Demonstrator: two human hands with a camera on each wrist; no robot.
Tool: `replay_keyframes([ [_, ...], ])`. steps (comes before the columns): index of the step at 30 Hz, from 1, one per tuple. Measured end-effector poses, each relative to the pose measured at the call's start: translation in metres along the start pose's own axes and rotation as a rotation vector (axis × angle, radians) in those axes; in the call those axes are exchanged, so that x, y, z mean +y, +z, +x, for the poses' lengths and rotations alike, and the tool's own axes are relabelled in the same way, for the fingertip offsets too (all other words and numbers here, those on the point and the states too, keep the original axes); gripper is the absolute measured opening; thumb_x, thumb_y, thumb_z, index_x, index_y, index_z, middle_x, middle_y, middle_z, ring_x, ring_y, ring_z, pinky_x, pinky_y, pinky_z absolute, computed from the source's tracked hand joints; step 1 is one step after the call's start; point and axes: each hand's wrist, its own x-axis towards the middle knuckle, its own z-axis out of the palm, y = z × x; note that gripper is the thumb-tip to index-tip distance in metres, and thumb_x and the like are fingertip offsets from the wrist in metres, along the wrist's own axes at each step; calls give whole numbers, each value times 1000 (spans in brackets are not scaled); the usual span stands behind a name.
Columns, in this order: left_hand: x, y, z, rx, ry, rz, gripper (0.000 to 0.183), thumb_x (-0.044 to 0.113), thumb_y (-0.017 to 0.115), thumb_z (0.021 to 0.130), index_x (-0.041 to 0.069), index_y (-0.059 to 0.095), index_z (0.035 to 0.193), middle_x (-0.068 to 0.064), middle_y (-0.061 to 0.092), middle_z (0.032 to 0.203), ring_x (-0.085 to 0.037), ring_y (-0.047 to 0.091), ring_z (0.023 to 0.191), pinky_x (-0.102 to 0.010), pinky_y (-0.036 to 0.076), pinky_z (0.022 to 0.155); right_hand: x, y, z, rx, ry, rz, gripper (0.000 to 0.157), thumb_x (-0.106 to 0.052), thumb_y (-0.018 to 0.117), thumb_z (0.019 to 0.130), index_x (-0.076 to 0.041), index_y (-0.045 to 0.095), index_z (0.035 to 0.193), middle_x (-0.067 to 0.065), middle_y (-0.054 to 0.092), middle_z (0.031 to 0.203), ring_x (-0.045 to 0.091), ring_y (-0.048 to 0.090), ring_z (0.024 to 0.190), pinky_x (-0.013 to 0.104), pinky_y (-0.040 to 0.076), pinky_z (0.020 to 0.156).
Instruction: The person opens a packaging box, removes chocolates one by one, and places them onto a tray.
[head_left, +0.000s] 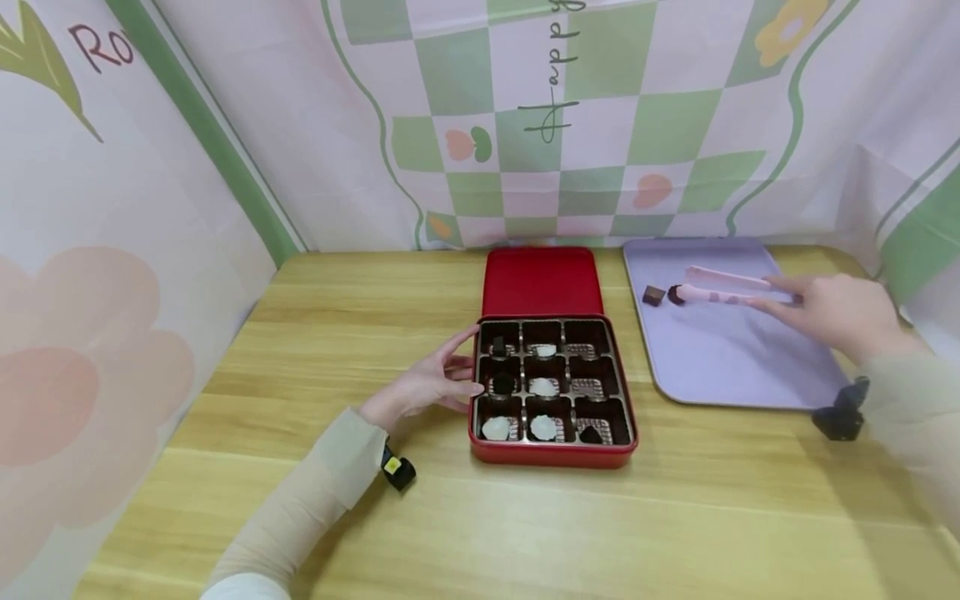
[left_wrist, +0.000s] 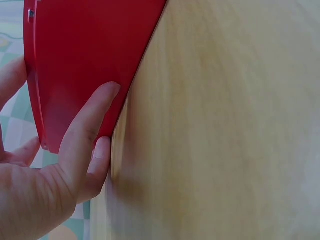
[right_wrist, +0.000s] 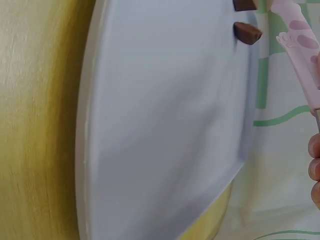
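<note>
Two hands had separate jobs: your left hand (head_left: 429, 386) lay against the left side of the red tin (head_left: 551, 456), fingers extended and thumb at the rim, probably to keep it from sliding, while your right hand (head_left: 847, 312) pinched the pink tongs (head_left: 708, 295), perhaps to spare the pieces from bare fingers. The tongs' arms stood apart, one tip at a dark brown piece (head_left: 674, 295); whether they touched, you could not tell. Just beside it lay a squarish brown piece (head_left: 653, 296), both near the left edge of the lilac tray (head_left: 750, 354), within easy reach of the tongs. Left of the tray, the tin stood on the wooden table (head_left: 367, 317), its divided liner keeping white and dark pieces apart. Behind it lay the red lid (head_left: 542, 282), seemingly folded back to leave the compartments accessible from above.
</note>
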Motion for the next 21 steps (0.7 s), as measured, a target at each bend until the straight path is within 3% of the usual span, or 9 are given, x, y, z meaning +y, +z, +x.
replay_keyframes([
  [4, 0, 0, 1, -6, 2, -2, 91, -7, 60, 87, 38, 14, 151, -24, 22, 148, -39, 30, 135, -50, 56, 81, -6, -6, -3, 31, -12, 10, 64, -58, 58, 85, -5, 63, 121, 15, 62, 69, 24, 48, 52, 37, 35, 37],
  [7, 0, -1, 1, -10, 2, -3, 90, -6, 60, 87, 38, 14, 151, -24, 22, 148, -39, 30, 135, -50, 56, 81, -11, -9, -4, 50, -31, 13, 61, -54, 61, 85, -4, 64, 119, 13, 63, 69, 22, 48, 52, 36, 35, 38],
  [12, 1, -1, 0, -12, 3, 1, 90, -6, 60, 88, 38, 13, 151, -24, 22, 148, -39, 30, 135, -50, 56, 82, -22, -15, -7, 80, -63, 23, 60, -53, 64, 83, -4, 65, 118, 21, 67, 79, 27, 55, 55, 37, 36, 40],
  [18, 2, 0, -1, -10, -2, 1, 90, -5, 60, 88, 38, 14, 151, -24, 22, 148, -39, 30, 135, -49, 56, 82, -35, -17, -10, 158, -138, 41, 55, -48, 70, 79, -6, 68, 114, 7, 61, 62, 19, 46, 47, 35, 34, 40],
  [21, 2, 0, -1, -13, 0, -1, 90, -5, 60, 88, 38, 13, 151, -24, 22, 148, -39, 31, 135, -49, 56, 82, -40, -16, -11, 209, -208, 45, 52, -45, 74, 76, -6, 70, 110, 8, 62, 61, 19, 45, 46, 36, 35, 40],
])
